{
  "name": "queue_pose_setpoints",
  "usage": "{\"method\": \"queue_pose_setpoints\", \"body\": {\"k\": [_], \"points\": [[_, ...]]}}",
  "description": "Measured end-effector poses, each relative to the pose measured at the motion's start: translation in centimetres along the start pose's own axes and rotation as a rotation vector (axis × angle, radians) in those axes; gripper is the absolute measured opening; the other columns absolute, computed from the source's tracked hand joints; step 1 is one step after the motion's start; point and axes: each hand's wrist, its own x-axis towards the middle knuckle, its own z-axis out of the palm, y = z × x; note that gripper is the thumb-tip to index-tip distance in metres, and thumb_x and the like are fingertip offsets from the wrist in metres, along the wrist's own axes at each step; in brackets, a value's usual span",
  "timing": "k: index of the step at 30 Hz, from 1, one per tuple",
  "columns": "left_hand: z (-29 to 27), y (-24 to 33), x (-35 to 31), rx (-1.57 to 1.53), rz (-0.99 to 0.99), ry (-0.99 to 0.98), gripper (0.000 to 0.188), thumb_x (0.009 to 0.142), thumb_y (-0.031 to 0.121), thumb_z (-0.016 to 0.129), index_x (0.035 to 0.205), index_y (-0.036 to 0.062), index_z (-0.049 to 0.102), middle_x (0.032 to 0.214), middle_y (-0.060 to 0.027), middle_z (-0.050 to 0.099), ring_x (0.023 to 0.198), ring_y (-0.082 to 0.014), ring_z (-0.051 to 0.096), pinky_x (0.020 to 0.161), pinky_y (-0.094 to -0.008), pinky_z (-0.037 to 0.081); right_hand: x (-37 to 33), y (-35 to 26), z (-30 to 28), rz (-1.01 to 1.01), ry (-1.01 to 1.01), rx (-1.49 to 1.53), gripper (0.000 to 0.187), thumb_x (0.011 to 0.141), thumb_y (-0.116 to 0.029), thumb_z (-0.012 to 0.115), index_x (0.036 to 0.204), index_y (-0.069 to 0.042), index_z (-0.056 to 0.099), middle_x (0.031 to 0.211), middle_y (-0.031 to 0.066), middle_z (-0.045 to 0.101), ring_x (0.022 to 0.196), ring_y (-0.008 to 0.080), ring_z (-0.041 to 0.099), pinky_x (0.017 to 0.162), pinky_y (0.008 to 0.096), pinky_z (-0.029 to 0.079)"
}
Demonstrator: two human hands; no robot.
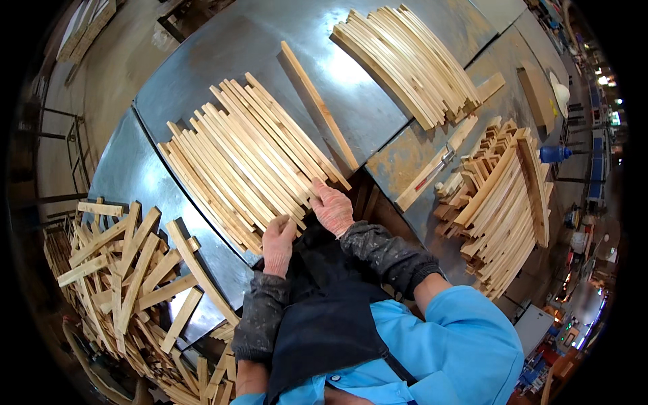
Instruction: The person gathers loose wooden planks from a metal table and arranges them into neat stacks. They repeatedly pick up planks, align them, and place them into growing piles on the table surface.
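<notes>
The right hand [332, 206], in a pale knit glove, has its fingers extended and close together at the near right ends of a row of wooden strips [243, 158]; whether they pinch one, I cannot tell. The left hand [279, 239] sits at seven to eight o'clock from it, fingers bent in at the row's near edge, their grip hidden. The step in hand looks like lining up those near ends; the next move would call for even pressure from both sides, since the ends stand unevenly.

From the hands, the row spreads toward eleven o'clock on the metal table [223, 47]. A single strip [317, 101] lies apart at twelve, a second row [408, 64] at one, a stack [503, 209] at three, and a jumbled pile [135, 270] between eight and nine.
</notes>
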Motion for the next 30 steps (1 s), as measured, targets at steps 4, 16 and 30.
{"method": "queue_pose_setpoints", "body": {"k": [4,16,30], "points": [[3.5,1.5,4.8,-0.112,-0.065,-0.071,0.041,0.102,0.013,0.070,0.135,-0.0100,0.062,0.092,-0.0039,0.067,0.078,-0.0127,0.061,0.071,-0.0283,0.052,-0.3,-1.3,-1.3,0.013,-0.004,0.035,0.064,0.096,-0.033,0.073,0.152,-0.010,0.054,0.120,0.0186,0.072,0.109,0.0394,0.069,0.092,0.0502,0.056],[3.7,0.2,8.0,0.039,-0.215,-0.115,0.040,0.102,0.014,0.072,0.137,-0.0048,0.064,0.097,-0.0040,0.070,0.078,-0.0132,0.064,0.067,-0.0275,0.054,0.0,-1.1,1.4,0.166,-0.045,0.004,0.059,0.097,-0.028,0.069,0.151,-0.011,0.054,0.135,0.0179,0.068,0.117,0.0397,0.067,0.097,0.0499,0.056],[6.3,2.7,8.8,0.100,-0.109,-0.117,0.040,0.104,0.019,0.067,0.135,-0.0074,0.067,0.104,-0.0095,0.073,0.084,-0.0144,0.066,0.073,-0.0296,0.057,-0.9,-3.0,-0.7,0.176,0.011,0.290,0.054,0.098,-0.023,0.067,0.148,-0.006,0.058,0.129,0.0237,0.069,0.118,0.0442,0.066,0.100,0.0504,0.054]]}}
